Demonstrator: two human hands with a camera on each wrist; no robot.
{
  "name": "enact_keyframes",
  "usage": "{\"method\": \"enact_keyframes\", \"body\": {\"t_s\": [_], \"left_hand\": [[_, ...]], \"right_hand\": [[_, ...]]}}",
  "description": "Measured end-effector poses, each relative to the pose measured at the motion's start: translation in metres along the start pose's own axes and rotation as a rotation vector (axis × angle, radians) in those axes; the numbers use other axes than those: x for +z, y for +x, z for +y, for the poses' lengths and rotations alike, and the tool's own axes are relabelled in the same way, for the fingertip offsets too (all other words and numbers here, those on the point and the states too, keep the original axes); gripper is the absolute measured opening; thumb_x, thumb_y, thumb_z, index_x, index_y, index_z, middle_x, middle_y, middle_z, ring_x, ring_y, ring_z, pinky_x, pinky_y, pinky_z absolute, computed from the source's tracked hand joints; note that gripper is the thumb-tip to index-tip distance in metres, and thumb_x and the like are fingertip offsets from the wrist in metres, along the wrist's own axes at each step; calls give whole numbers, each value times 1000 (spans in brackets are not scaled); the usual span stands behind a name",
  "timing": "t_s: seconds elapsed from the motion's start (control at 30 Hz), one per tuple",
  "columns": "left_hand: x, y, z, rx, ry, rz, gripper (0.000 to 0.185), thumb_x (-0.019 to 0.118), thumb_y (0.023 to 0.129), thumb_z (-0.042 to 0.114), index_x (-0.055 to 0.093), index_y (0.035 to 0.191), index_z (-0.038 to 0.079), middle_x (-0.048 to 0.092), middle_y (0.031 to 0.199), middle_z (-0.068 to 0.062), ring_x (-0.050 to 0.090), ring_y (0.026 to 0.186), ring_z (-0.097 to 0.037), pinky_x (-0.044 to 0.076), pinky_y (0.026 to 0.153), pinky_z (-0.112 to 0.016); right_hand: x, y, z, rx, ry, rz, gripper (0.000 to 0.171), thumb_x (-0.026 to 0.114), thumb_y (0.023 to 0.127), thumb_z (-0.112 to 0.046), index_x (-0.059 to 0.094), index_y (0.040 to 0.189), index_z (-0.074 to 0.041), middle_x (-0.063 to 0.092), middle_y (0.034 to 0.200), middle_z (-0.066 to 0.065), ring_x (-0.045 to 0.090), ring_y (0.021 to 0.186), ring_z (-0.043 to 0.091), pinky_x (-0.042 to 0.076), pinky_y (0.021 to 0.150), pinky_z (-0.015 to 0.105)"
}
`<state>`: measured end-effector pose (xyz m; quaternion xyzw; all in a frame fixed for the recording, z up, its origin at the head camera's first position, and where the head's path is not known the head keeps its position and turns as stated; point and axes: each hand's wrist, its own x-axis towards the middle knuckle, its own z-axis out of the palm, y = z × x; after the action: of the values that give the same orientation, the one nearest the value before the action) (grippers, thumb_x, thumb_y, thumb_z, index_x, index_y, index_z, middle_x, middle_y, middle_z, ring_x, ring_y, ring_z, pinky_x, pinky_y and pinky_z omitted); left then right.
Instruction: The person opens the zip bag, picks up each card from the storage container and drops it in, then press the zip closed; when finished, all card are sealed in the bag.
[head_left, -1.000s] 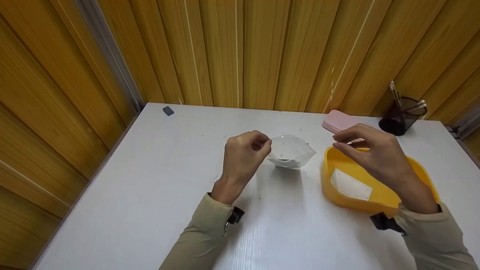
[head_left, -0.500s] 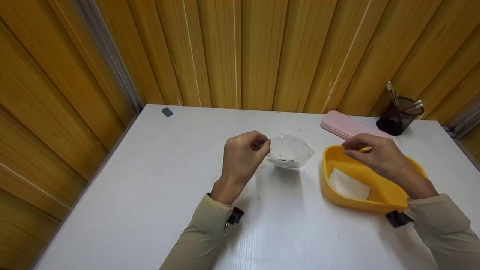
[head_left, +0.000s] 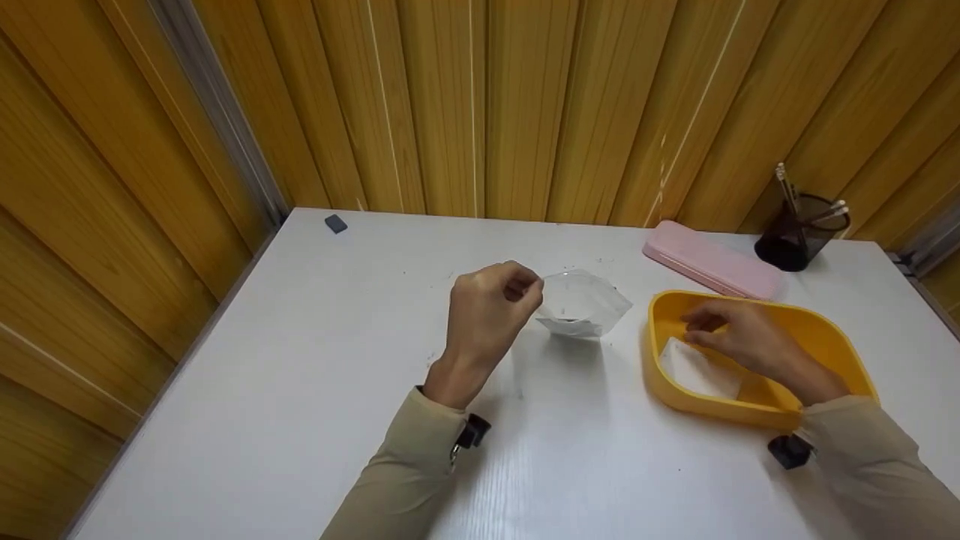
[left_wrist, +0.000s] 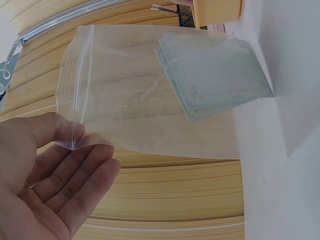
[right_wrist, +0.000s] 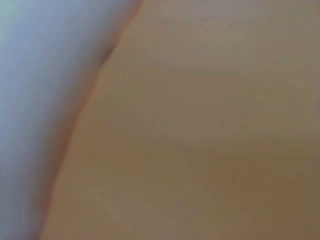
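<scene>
My left hand (head_left: pixel 527 289) is raised above the white table (head_left: pixel 300 375) and pinches one corner of a clear zip bag (head_left: pixel 583 304). In the left wrist view the bag (left_wrist: pixel 140 85) hangs from thumb and fingers (left_wrist: pixel 80 170), with pale square cards (left_wrist: pixel 215 75) inside it. My right hand (head_left: pixel 701 330) is down inside the yellow tray (head_left: pixel 832 337), right of the bag. Its bent fingers are at the upper edge of a white card (head_left: pixel 694 373) lying on the tray floor. I cannot see whether they grip the card. The right wrist view is a blur.
A pink case (head_left: pixel 709 262) lies behind the tray, and a dark pen cup (head_left: pixel 799 240) with pencils stands at the back right. A small grey eraser (head_left: pixel 336 223) sits at the far left corner. Wooden panels wall the table's back and left.
My right hand has dropped from above the tray's rim down into the tray, onto the white card. The left hand and bag have stayed in place.
</scene>
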<state>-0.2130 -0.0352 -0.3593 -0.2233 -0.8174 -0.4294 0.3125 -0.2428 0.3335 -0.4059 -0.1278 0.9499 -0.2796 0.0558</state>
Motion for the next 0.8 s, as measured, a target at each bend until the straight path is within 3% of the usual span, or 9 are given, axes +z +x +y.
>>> {"method": "enact_keyframes", "body": {"t_s": [0.17, 0.4, 0.8], "left_hand": [[0, 0, 0, 0, -3, -2, 7, 78, 90, -2, 80, 85, 4, 76, 77, -4, 70, 67, -12, 56, 64, -20], [0, 0, 0, -6, -2, -6, 7, 78, 90, -2, 80, 86, 3, 76, 78, -4, 71, 67, -13, 57, 65, -20], [0, 0, 0, 0, -6, -8, 6, 78, 90, -2, 79, 85, 3, 76, 77, -6, 71, 66, -14, 57, 64, -21]], "right_hand": [[6, 0, 4, 15, 6, -58, 32, 84, 93, -15, 75, 118, 3, 74, 104, 7, 65, 95, 28, 53, 77, 16], [11, 1, 3, 44, 4, -105, 42, 90, 88, -24, 74, 117, 2, 72, 107, 8, 62, 94, 26, 55, 81, 23], [12, 1, 4, 105, 35, -134, 37, 90, 88, -24, 68, 108, -1, 66, 99, 7, 57, 92, 26, 51, 76, 20]]}}
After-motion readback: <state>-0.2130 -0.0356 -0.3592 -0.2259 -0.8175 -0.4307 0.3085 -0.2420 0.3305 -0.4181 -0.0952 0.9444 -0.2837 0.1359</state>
